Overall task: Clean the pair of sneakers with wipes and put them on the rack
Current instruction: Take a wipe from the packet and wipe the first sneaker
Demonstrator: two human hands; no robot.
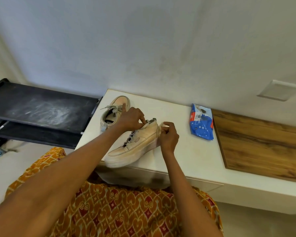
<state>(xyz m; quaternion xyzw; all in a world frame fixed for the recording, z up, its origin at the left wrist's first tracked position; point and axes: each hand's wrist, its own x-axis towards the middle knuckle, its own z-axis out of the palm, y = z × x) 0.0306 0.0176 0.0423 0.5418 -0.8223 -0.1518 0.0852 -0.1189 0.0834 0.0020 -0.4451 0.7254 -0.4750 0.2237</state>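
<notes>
Seen from above, a person in an orange, red and cream patterned garment (120, 211) stands at a white countertop (191, 156) that fills the middle of the frame, with both bare forearms reaching in from the bottom edge. At the centre, a worn cream low-top sneaker with grey laces (135, 142) is tipped with its toe pointing toward the lower left, the toe hanging over the counter's front edge and the heel raised toward the upper right. The left hand (131, 119) grips the sneaker at the collar near the top of the laces, fingers curled and pinching the edge. The right hand (168, 135) is at the heel, its fingers and thumb curled around a small white wipe (161, 127) pressed against the back of the sneaker. Just behind the left hand, toward the upper left of the counter, the second cream sneaker (114, 111) sits upright on its sole, toe pointing away, laces loose. To the right of centre, well apart from the sneakers, a blue plastic wipes packet (202, 123) lies flat on the counter. At the right edge is a brown wood-grain panel (261, 144). At the left of the frame, beside the counter, stands a black shoe rack (41, 108) with 2 visible shelves, the top one dusty with pale smears. A plain pale wall (143, 40) fills the upper half.
</notes>
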